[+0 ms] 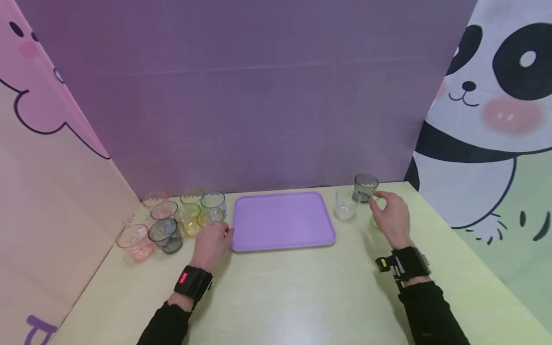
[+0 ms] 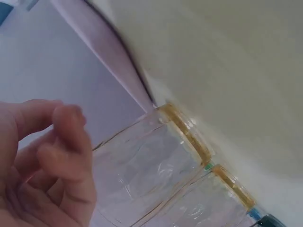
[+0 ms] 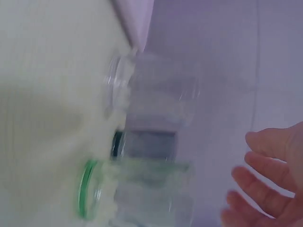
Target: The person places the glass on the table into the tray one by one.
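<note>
your right grip [image 1: 393,218] released, just beside green glass [image 3: 142,190] on counter [image 1: 293,297], right of tray [image 1: 283,221]; left grip [image 1: 211,245] empty, loosely curled near yellow glass [image 1: 210,216]. likely best: pinch squarely, lightly; avoid bumping clear glass [image 1: 345,207].

Soft, even light filled the head view, with pale glare on the tabletop [image 1: 293,297] at bottom centre. Both wrist views looked dimmer and hazy; the green-based glass [image 3: 151,189], lower left of centre, was blurred.
</note>
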Motion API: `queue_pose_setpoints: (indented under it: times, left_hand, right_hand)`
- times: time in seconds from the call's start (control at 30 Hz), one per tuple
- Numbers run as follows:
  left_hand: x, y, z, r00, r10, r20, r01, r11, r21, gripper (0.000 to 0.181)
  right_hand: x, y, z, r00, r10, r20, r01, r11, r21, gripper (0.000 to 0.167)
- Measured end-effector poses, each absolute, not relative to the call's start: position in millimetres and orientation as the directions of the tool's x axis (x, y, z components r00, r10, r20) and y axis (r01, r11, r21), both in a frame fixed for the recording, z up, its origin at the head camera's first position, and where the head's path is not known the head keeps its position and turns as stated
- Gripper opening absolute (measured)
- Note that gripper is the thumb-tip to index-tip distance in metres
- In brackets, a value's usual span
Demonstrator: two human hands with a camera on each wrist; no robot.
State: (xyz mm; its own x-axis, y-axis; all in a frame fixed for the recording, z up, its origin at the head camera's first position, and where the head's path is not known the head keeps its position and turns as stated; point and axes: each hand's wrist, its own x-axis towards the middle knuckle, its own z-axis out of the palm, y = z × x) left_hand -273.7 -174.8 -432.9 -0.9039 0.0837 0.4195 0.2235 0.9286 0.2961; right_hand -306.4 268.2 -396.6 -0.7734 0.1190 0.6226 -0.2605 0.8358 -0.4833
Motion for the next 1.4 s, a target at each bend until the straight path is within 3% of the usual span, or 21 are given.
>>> queue_pose_setpoints:
  times: [0.13, 0.37, 0.5, 0.9, 1.17, 1.4]
  left_hand:
    - [-276.6, -172.9, -437.7, -0.910, 0.108, 0.400, 0.236, 0.929, 0.287, 0.016]
    - [-280.3, -170.9, -440.4, -0.940, 0.095, 0.328, 0.206, 0.923, 0.325, 0.016]
    - [-281.7, -169.4, -440.8, -0.954, 0.109, 0.278, 0.201, 0.923, 0.328, 0.021]
    - [-290.1, -168.1, -445.7, -0.962, 0.141, 0.236, 0.216, 0.919, 0.330, 0.013]
    - [-290.0, -167.9, -445.3, -0.968, 0.139, 0.207, 0.209, 0.905, 0.371, 0.012]
    - [-291.3, -168.2, -445.6, -0.964, 0.148, 0.222, 0.222, 0.907, 0.358, 0.009]
  right_hand:
    - [-306.7, 284.3, -400.7, -0.755, 0.147, 0.639, -0.211, 0.869, -0.449, 0.038]
    - [-303.9, 301.8, -405.8, -0.903, 0.165, 0.396, -0.074, 0.849, -0.523, 0.077]
    - [-305.4, 305.8, -409.5, -0.944, 0.156, 0.290, -0.039, 0.820, -0.571, 0.090]
    - [-312.8, 307.6, -414.5, -0.939, 0.238, 0.249, 0.040, 0.793, -0.608, 0.095]
    - [-309.8, 298.8, -403.3, -0.954, 0.279, 0.111, 0.079, 0.591, -0.803, 0.102]
    - [-311.6, 279.4, -397.5, -0.950, 0.271, 0.158, -0.022, 0.446, -0.895, 0.097]
